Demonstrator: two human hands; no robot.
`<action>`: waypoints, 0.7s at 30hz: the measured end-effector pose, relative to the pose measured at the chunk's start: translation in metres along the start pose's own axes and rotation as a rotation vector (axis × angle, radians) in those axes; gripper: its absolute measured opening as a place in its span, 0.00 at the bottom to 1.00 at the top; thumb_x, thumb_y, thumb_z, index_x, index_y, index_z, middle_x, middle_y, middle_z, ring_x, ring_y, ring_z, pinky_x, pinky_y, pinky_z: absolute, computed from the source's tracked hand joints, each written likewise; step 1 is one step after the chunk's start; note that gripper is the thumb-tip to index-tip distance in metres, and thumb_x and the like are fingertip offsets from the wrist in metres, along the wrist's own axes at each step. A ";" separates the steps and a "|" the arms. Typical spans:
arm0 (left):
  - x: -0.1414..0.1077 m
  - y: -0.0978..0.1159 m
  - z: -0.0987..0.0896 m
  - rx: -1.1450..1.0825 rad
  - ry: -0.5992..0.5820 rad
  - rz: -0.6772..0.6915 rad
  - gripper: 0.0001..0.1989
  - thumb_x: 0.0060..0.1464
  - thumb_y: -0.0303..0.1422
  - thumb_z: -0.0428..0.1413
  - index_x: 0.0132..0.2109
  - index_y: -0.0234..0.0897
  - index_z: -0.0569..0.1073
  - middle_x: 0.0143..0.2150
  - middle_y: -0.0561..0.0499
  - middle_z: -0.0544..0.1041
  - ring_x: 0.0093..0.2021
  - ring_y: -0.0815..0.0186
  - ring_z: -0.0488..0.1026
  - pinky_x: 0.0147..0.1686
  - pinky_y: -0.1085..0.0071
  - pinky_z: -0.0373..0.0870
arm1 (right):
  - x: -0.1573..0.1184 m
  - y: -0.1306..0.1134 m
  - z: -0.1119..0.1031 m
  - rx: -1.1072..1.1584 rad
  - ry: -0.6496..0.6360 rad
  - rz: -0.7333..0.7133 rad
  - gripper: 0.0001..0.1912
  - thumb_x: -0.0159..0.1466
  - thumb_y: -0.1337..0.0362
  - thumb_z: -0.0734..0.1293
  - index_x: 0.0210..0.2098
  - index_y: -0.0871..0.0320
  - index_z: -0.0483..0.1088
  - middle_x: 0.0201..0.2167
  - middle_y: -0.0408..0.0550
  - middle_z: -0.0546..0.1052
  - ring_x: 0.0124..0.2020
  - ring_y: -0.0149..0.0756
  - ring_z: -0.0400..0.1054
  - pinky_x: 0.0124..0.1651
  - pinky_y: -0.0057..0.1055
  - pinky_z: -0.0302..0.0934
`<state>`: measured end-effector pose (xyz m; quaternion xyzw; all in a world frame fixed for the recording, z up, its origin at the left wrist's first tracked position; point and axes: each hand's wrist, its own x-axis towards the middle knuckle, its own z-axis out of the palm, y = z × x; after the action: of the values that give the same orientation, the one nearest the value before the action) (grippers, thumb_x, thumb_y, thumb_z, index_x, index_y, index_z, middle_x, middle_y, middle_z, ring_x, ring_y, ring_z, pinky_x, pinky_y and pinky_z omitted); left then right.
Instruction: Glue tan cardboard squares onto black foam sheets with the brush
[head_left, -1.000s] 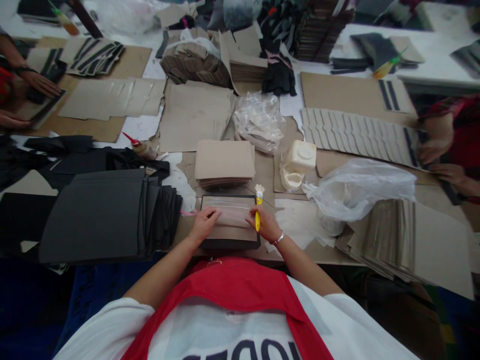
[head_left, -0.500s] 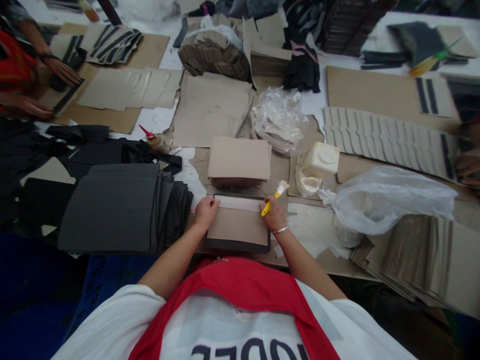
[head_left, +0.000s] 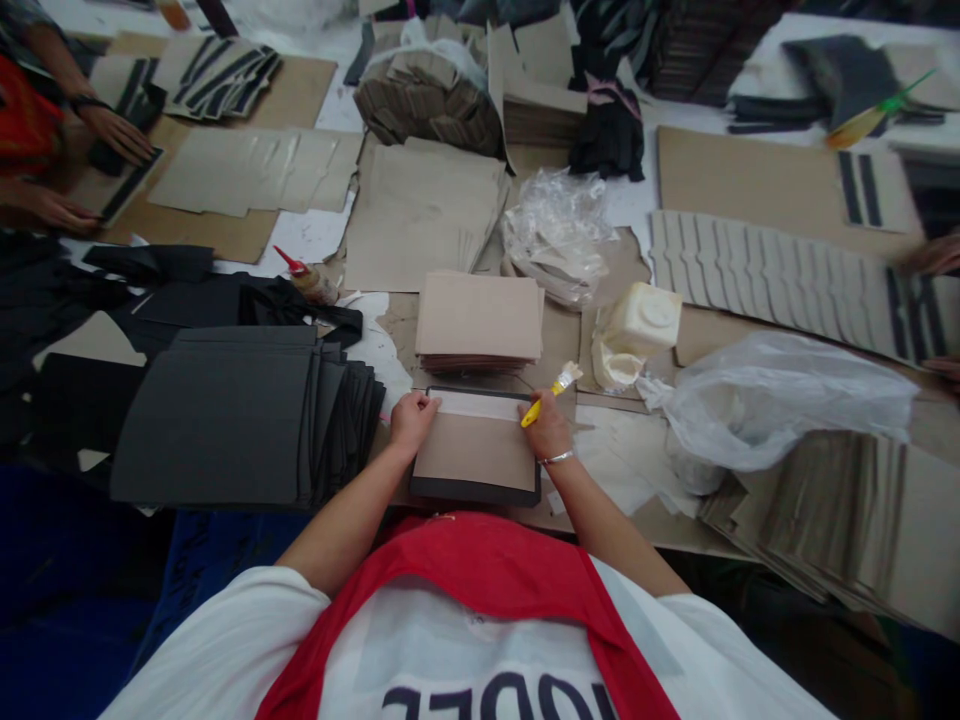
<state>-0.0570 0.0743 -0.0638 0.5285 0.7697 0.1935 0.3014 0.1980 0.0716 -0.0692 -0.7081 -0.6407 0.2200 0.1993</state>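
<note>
In front of me lies a tan board (head_left: 475, 452) on a slightly larger black sheet (head_left: 472, 492). A white strip (head_left: 478, 405) runs across the board's far edge. My left hand (head_left: 412, 422) pinches the strip's left end. At its right end is my right hand (head_left: 549, 430), closed around a yellow brush (head_left: 534, 408) whose bristles point away to the upper right. Whether its fingertips also grip the strip is hard to see. Just beyond the board sits a stack of tan boards (head_left: 480, 318).
Black sheets (head_left: 217, 415) are piled to the left. A pale glue container (head_left: 646, 318), a clear plastic bag (head_left: 780, 400) and a grey-brown stack (head_left: 840, 520) stand right. A red-tipped bottle (head_left: 311, 280) lies left. Another person's hands (head_left: 120, 135) work at the upper left.
My hands stay at the strip's two ends with almost no movement. At the far right, another person's hand has shifted, uncovering more dark strips on the pale row.
</note>
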 end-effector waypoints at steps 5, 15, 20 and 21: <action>-0.001 0.000 -0.003 0.098 -0.017 0.047 0.13 0.53 0.40 0.53 0.27 0.36 0.69 0.28 0.50 0.73 0.32 0.64 0.70 0.34 0.70 0.63 | 0.001 0.003 -0.002 -0.062 0.004 0.006 0.15 0.58 0.63 0.64 0.44 0.60 0.63 0.34 0.52 0.74 0.33 0.40 0.68 0.36 0.34 0.61; -0.042 0.027 0.020 0.461 -0.231 0.786 0.30 0.59 0.40 0.46 0.65 0.32 0.56 0.67 0.39 0.56 0.67 0.57 0.49 0.64 0.56 0.45 | -0.031 -0.006 0.010 -0.088 0.062 -0.518 0.12 0.61 0.69 0.59 0.45 0.59 0.65 0.52 0.57 0.71 0.52 0.42 0.65 0.53 0.41 0.60; -0.049 0.011 0.019 0.623 -0.292 0.703 0.37 0.57 0.49 0.45 0.67 0.32 0.51 0.69 0.40 0.50 0.69 0.54 0.45 0.65 0.51 0.35 | -0.053 0.005 0.019 -0.184 0.000 -0.617 0.11 0.61 0.71 0.60 0.43 0.59 0.68 0.56 0.56 0.69 0.57 0.42 0.61 0.60 0.44 0.53; -0.049 0.005 0.013 0.638 -0.267 0.664 0.38 0.57 0.50 0.45 0.67 0.31 0.51 0.69 0.40 0.49 0.69 0.54 0.44 0.65 0.51 0.35 | -0.057 0.013 0.014 -0.207 0.004 -0.584 0.12 0.61 0.72 0.59 0.42 0.59 0.68 0.57 0.56 0.69 0.57 0.42 0.61 0.60 0.44 0.53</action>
<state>-0.0323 0.0304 -0.0581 0.8321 0.5349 -0.0360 0.1422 0.1956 0.0135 -0.0846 -0.5111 -0.8356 0.0858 0.1823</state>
